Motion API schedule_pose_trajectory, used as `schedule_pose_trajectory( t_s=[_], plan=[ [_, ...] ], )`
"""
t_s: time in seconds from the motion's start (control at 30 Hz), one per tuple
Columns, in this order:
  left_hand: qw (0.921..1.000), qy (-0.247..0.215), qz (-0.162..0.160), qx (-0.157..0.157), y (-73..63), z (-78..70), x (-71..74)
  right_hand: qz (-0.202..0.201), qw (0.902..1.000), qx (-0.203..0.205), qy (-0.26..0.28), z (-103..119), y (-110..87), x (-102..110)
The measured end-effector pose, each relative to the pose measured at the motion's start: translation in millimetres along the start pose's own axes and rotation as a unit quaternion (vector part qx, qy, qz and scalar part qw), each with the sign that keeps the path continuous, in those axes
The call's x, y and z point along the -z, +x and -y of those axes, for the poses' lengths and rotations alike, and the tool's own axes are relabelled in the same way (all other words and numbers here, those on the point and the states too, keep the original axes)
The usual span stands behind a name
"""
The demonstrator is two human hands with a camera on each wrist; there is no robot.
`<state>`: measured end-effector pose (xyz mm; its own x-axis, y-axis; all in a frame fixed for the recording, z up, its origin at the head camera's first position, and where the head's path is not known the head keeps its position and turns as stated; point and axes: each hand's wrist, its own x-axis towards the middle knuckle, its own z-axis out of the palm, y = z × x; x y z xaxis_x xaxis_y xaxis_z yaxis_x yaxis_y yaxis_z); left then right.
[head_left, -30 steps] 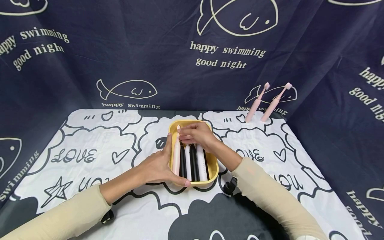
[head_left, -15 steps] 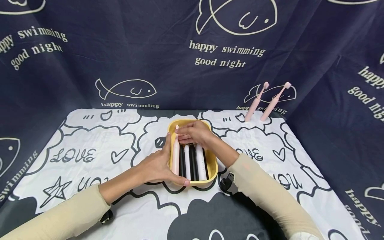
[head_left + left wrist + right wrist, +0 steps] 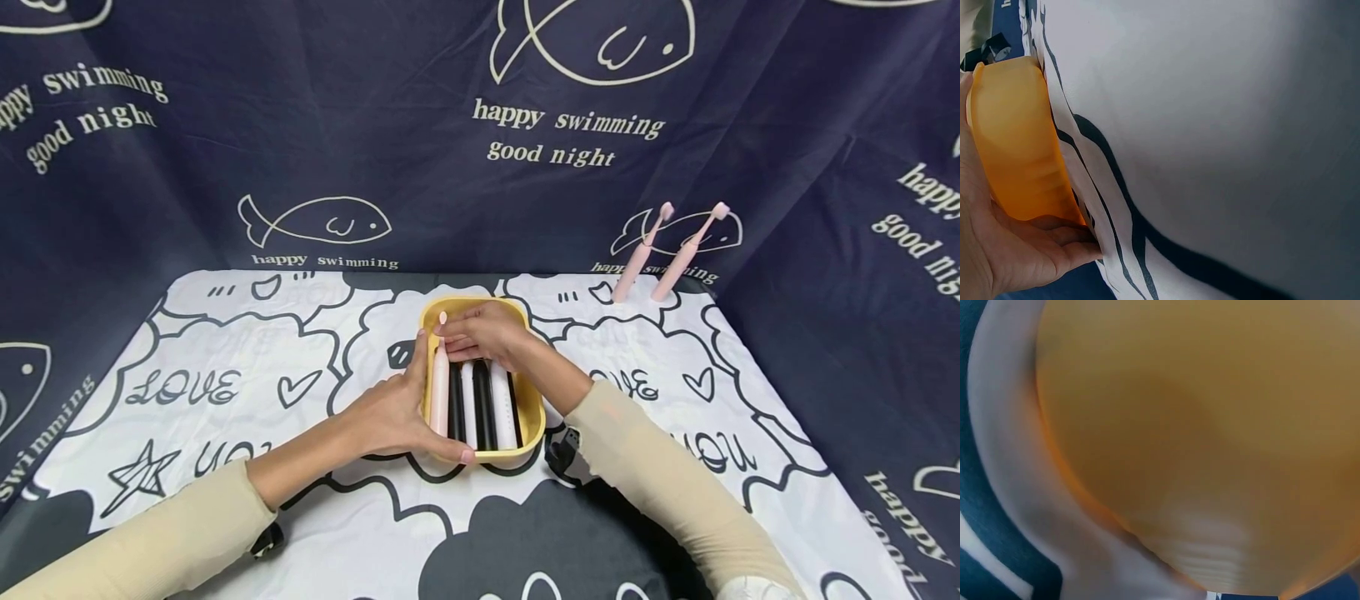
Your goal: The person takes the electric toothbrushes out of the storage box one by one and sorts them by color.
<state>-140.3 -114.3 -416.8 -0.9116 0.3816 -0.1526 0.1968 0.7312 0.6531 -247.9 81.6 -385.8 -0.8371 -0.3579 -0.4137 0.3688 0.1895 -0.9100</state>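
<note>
A yellow box (image 3: 534, 421) stands mid-table in the head view, several black, white and pink toothbrush handles side by side in it. My left hand (image 3: 397, 415) grips its left side, thumb over the front rim and fingers along the wall; the left wrist view shows those fingers around the orange-lit wall (image 3: 1019, 137). Inside the box my right hand (image 3: 491, 332) pinches the pink toothbrush (image 3: 439, 392) at the left wall, close below its head. That hand covers the upper ends of the other toothbrushes, such as the black one (image 3: 484, 404). Only the box's outer wall (image 3: 1210, 437) fills the right wrist view.
Two pink toothbrushes (image 3: 633, 271) stand upright at the back right, near the dark blue curtain (image 3: 450, 208). A white cloth with black drawings (image 3: 225, 358) covers the table. Curtains also hang at the left and right.
The right forearm has shifted slightly left while the fingers stay at the pink toothbrush. The left hand and the box hold their places.
</note>
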Motion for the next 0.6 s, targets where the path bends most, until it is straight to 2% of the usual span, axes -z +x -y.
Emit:
schedule_pose_trajectory(
  t_s=[0.2,0.43,0.6],
  plan=[
    [1.0000,-0.001,0.001,0.003,0.3,-0.8,0.3,0.010,0.9998,-0.015,-0.005,2.1,2.6,0.2],
    [1.0000,0.005,0.003,0.008,0.7,-0.6,1.1,0.005,0.9995,-0.023,-0.022,3.7,4.1,-3.3],
    [1.0000,0.003,0.001,0.005,1.0,0.3,0.3,0.000,0.9996,-0.024,-0.012,2.8,3.7,-4.9]
  ],
)
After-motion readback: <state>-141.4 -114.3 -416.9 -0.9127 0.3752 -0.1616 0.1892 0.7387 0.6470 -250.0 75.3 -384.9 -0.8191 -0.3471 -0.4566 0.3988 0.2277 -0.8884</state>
